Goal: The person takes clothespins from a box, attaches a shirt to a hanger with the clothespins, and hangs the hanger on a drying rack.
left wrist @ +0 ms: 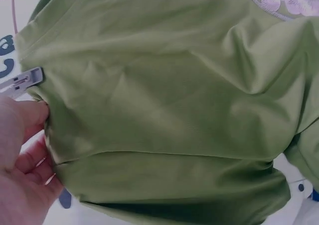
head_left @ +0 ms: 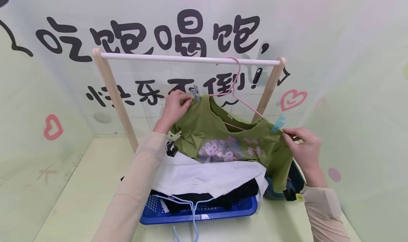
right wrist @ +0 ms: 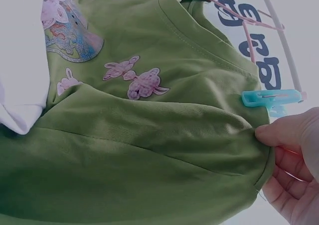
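Green shirt on pink hanger: left hand and right hand pinch its opposite shoulders, apparently straightening. Next likely needs even release.

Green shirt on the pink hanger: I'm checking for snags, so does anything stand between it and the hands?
Nothing visible does: the left hand and right hand pinch the green shirt directly. The grey clip and turquoise clip sit close by at its shoulders, not in between.
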A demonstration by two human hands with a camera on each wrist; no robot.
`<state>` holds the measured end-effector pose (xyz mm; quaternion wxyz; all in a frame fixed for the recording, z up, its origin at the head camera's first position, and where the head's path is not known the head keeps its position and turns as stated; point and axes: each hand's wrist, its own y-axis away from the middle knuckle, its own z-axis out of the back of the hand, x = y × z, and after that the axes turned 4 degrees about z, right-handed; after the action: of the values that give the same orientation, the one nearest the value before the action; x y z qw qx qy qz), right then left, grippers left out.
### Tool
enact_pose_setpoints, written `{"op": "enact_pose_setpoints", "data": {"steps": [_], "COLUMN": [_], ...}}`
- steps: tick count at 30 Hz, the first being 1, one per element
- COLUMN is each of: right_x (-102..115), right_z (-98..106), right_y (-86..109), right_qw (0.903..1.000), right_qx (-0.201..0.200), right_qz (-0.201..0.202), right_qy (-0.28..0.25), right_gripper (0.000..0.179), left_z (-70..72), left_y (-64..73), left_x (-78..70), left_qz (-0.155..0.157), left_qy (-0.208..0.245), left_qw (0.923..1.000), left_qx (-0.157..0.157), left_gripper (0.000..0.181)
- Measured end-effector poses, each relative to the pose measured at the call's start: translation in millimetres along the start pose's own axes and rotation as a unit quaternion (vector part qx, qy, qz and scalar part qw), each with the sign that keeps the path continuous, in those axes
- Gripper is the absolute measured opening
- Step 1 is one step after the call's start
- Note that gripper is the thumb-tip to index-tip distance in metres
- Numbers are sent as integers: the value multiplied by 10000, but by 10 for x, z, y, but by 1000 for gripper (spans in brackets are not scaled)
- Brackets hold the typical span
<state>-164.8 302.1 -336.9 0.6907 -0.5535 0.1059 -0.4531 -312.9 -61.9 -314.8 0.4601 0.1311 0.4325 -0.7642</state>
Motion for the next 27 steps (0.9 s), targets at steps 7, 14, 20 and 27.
{"op": "enact_pose_setpoints", "data": {"steps": [7,14,20,27], "right_x": [42,28,0,22], "right_z": [10,21,24,21], "right_y": [2,24,39,34], "right_qw": [10000,9999,9999,9998], "right_qx": [38,123,130,164], "right_qz": [29,-54,-42,-75], "right_qy": [23,11,-15,-72], "right_gripper": [20,20,21,21], "left_z": [-42,-37,-44,-60], "left_y": [-67,-63,-89,-105], "left_x": [62,71,88,87], "left_qz": [178,-17,66,-30], "left_qy": [209,70,-61,-106], "left_qw": [9994,9997,9994,9991], "left_qx": [188,226,347,417], "left_gripper": [15,18,23,28]}}
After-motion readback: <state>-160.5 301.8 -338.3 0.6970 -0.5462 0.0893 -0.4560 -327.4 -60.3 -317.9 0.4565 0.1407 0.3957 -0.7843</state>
